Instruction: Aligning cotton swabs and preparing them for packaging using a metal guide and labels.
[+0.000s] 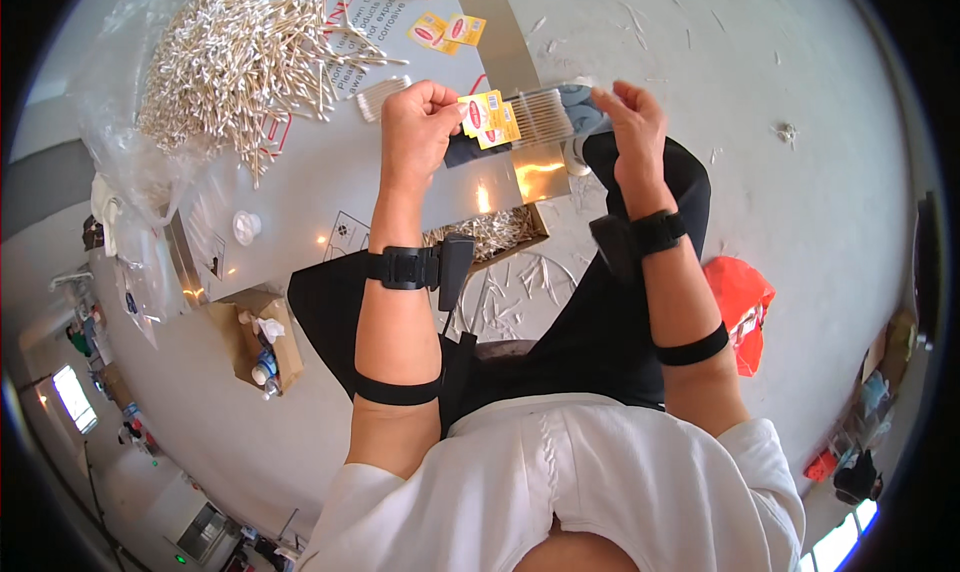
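My left hand is closed, thumb and fingers pinching yellow label cards at one end of a clear packet. A row of cotton swabs lies side by side in that packet, next to the cards. On the packet's other side my right hand is raised, thumb and forefinger close together at what looks like its clear plastic end. Whether the right fingertips grip the plastic is hard to see. Just left of my left hand, a small row of swabs rests on the metal-edged table.
A large heap of loose cotton swabs covers the table's far left, beside clear plastic bags. More yellow cards lie at the far edge. Below are a carton of swabs, a cardboard box and a red bag.
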`<state>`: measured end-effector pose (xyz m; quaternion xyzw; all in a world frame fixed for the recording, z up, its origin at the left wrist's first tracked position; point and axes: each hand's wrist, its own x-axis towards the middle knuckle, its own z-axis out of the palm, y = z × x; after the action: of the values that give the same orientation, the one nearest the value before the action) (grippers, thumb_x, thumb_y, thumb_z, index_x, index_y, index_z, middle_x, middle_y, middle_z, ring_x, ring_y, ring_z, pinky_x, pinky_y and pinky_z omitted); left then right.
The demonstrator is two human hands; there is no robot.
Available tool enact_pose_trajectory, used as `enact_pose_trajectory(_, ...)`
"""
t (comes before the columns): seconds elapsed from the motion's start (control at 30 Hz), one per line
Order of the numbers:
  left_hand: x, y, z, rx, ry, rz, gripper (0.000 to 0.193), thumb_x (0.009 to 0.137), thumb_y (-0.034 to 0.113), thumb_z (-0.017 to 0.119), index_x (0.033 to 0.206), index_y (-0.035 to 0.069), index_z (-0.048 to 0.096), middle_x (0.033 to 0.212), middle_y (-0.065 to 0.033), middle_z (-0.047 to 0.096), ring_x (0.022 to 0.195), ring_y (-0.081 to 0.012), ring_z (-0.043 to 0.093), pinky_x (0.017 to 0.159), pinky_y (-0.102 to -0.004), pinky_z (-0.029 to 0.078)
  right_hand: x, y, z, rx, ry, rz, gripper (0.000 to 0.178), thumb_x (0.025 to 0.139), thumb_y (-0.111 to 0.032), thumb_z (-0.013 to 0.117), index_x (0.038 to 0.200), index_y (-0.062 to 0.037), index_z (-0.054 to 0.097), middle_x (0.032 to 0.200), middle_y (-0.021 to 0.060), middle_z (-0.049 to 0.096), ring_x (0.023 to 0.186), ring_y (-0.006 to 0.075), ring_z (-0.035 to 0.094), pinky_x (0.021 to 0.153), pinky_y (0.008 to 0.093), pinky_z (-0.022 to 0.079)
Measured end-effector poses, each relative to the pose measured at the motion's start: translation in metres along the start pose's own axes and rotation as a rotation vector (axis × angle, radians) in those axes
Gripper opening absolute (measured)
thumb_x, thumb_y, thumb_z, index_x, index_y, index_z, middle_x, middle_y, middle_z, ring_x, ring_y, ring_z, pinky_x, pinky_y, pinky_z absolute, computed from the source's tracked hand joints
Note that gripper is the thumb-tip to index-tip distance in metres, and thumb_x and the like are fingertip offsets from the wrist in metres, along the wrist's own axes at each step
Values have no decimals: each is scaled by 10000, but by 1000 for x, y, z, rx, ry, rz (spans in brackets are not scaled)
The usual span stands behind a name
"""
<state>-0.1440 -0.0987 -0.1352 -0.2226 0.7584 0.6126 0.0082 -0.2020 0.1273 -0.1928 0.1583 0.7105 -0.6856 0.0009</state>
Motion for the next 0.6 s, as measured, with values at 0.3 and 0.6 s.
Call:
enact_pose_trajectory(0.3,-4,-11,5,-80,58,-20,58,808,-6,677,847,-28,641,707,-36,639,574,-61,553,501,-191,416,-34,9,-1,153,-66,203,193,825,-209,756,866,-44,665,696,-55,523,602,51,442,542,204,355)
enact_pose_trajectory(0.6,25,15,-12,-199,105,63,59,830,0,678,872,-11,638,711,-43,638,566,-72,547,500,-198,411,8,-67,49,-554,-216,-720,307,795,-180,750,998,33,660,834,96,661,761,156,615,691,302,495)
